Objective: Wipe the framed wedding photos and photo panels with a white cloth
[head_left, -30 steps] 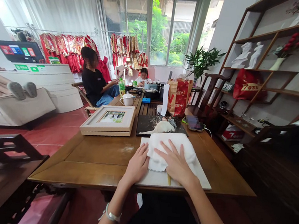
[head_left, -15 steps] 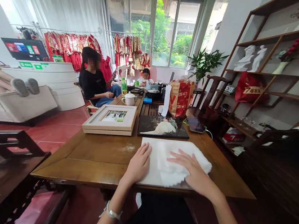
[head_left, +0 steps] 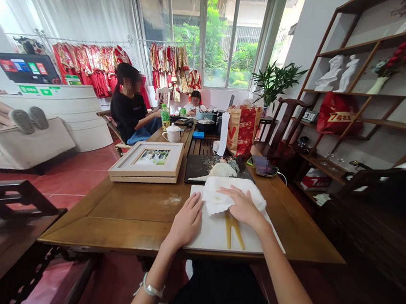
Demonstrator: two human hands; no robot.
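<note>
Beyond the right hand's fingers stands a red-and-tan paper bag [head_left: 242, 133], its contents hidden from this angle. Beyond the left hand's fingers and off to their left sits a white pot [head_left: 173, 133] with its lid on, and a pale wooden frame [head_left: 121, 167] lies nearer them with a photo [head_left: 153, 157] set inside. The left hand [head_left: 188, 219] rests flat along the left edge of a white board [head_left: 207, 239], fingers stretched and close together, gripping nothing. The right hand [head_left: 244, 207] lies palm down, fingers spread, over a white cloth [head_left: 214, 204] on the board; whether its thumb pinches the cloth cannot be told. A yellow two-pronged shape [head_left: 228, 230] shows nearer the person than those fingers. The board nearly meets the near edge of the bench [head_left: 136, 213], whose wood extends on both sides of the fingers; a dark picture panel [head_left: 196, 163] lies just beyond them.
</note>
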